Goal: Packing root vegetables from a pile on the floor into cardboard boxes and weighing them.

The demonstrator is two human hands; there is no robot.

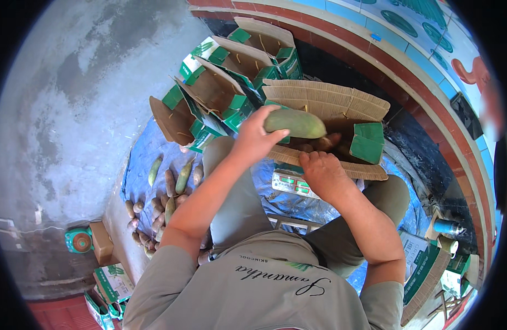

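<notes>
My left hand [257, 135] is wrapped around the near end of a thick green radish [297, 124]. The radish lies sideways above the opening of a cardboard box [333, 99] with green flaps. At the near edge of that box, my right hand [326, 171] is curled over the cardboard flap [358, 169], gripping it. Brownish, potato-like roots [326, 143] lie inside the box, partly hidden by the radish. Under the box, between my knees, a scale [293, 185] shows its lit display.
Several open boxes [215, 88] stand in a row at the far left. Loose roots and green radishes [183, 177] lie on a blue tarp [138, 165] to my left. A tiled wall [424, 110] curves along the right, with a blue bottle [448, 226] near it.
</notes>
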